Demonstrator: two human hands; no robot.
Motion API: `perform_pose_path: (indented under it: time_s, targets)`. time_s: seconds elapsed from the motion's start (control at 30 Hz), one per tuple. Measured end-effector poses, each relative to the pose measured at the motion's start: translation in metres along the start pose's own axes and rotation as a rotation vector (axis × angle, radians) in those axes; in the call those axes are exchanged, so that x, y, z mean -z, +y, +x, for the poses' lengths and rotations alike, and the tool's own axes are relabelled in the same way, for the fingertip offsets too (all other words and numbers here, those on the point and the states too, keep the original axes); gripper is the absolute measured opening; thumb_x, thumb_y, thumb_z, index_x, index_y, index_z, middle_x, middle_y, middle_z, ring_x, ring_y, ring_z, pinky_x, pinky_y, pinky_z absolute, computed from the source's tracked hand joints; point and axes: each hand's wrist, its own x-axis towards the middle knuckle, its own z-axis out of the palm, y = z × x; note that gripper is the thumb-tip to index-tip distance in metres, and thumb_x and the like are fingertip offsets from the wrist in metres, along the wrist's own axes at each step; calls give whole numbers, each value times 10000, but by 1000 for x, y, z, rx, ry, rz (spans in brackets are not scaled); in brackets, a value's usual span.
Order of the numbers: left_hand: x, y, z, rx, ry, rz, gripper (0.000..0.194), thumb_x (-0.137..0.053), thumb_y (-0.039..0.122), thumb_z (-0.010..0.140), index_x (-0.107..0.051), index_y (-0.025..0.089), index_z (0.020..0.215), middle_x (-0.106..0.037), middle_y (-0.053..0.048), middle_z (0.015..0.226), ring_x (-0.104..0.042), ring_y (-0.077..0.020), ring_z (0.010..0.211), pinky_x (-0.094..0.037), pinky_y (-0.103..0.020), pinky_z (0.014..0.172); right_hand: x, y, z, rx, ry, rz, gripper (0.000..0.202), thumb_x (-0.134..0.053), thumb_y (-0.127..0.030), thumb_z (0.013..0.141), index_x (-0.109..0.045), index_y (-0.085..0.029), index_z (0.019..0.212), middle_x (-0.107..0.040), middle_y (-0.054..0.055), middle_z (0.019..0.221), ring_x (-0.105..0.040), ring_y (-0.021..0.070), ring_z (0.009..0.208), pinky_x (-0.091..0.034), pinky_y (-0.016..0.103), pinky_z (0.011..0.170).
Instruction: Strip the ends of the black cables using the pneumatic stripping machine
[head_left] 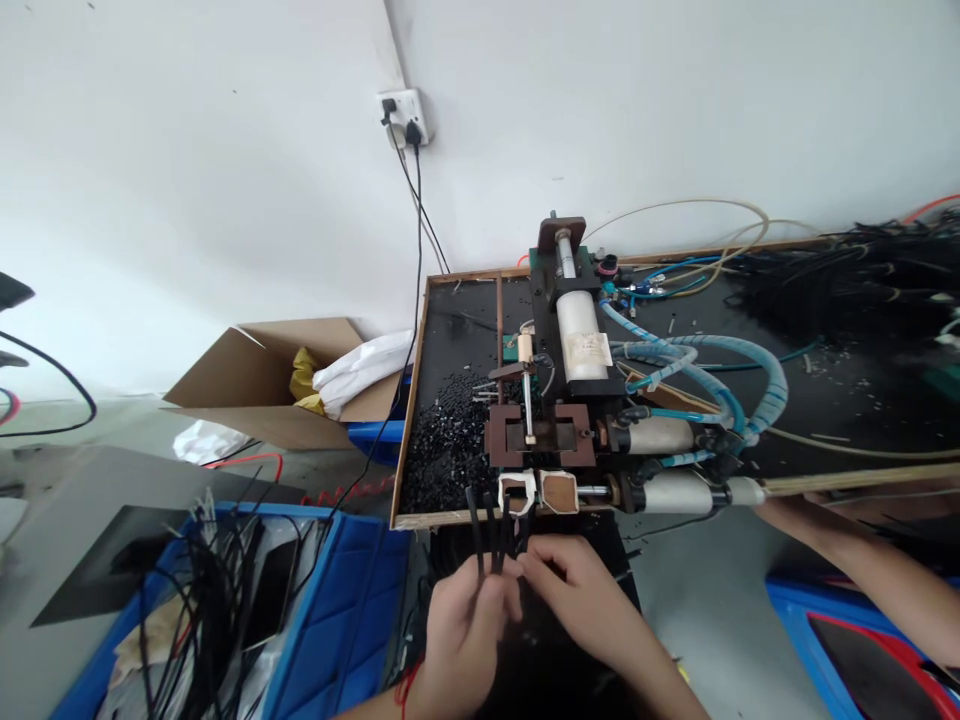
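Observation:
Several black cables point(493, 535) stand up out of my left hand point(463, 625), whose fingers are closed around them. Just to the right, my right hand point(577, 595) has its thumb and fingertips pinched together at a black cable beside the bunch. Both hands are close together at the bench's front edge, touching or nearly so. Right above the cable ends is a pair of clamp jaws point(559, 492), wrapped in pale tape, on a pneumatic machine point(581, 335) with white cylinders. The lower ends of the cables are hidden by my hands.
Small black offcuts point(446, 440) cover the bench's left part. A blue bin point(322, 610) of cables stands at lower left, with a cardboard box point(247, 385) behind it. At right are another person's arm point(855, 560), a blue-red stool point(832, 640) and a black cable pile point(825, 275).

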Motion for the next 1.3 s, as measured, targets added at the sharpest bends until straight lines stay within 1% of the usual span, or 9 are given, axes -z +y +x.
perform_pose_path:
  time_s: [0.1,0.2,0.27,0.37,0.57,0.77,0.9,1.1,1.3]
  targets:
    - [-3,-2,-2,87,-9,-92,252,-527,298,1118,-701,209,960,-621,40,674,-457,-110,529,-407,-206,529,5,-4,1,-61,38,-350,399,-598,-275,943,-407,-228,596,-474,-26,580,-432,168,598,-243,335,617]
    - [-7,3,1,75,30,-128,235,-616,352,1085,-630,214,896,-650,29,682,-567,-123,585,-491,-202,589,4,-11,-2,36,210,-404,185,-626,-213,900,-573,-220,723,-596,4,701,-529,198,671,-315,328,653]
    - [-8,6,5,69,55,-122,253,-666,369,1062,-609,215,870,-654,30,673,-599,-126,588,-516,-198,589,1,-16,-6,189,296,-254,103,-611,-239,936,-704,-213,901,-643,29,797,-587,218,731,-389,321,676]
    - [-11,8,9,90,90,-146,320,-727,419,1031,-584,214,831,-639,33,680,-571,-116,574,-515,-190,562,-3,-20,-11,307,247,83,212,-614,-324,993,-796,-218,969,-653,38,818,-617,210,702,-439,303,632]
    - [-15,16,17,43,105,-200,343,-772,448,1020,-602,211,839,-585,30,760,-521,-114,649,-508,-179,594,-20,-10,-8,80,252,637,270,-840,-460,898,-840,-196,840,-684,33,746,-580,181,683,-433,275,650]
    - [-14,13,15,-32,-6,-296,138,-544,309,1157,-617,261,1051,-520,31,902,-395,-75,566,-387,-190,517,-30,-7,2,-52,127,1153,440,-952,-560,815,-729,-184,763,-438,-78,586,-222,88,520,-221,235,512]
    - [-15,15,17,-44,-57,-276,121,-519,291,1168,-617,282,1097,-487,37,867,-400,-92,593,-393,-200,538,-24,-12,4,-65,77,1279,419,-994,-479,805,-708,-177,758,-316,-121,552,-139,74,509,-180,206,477]
    - [-17,19,22,-51,-60,-265,129,-533,305,1168,-642,281,1103,-476,47,826,-374,-104,616,-395,-198,566,-16,-12,11,-95,-36,1333,398,-1009,-436,803,-715,-171,758,-298,-137,528,-131,56,477,-190,180,447]
    - [-16,18,21,-14,-43,-248,138,-558,321,1158,-650,270,1070,-609,12,968,-397,-104,634,-459,-220,651,-16,-9,13,-106,-44,1323,410,-1006,-453,801,-713,-171,753,-283,-148,504,-122,51,463,-182,179,437]
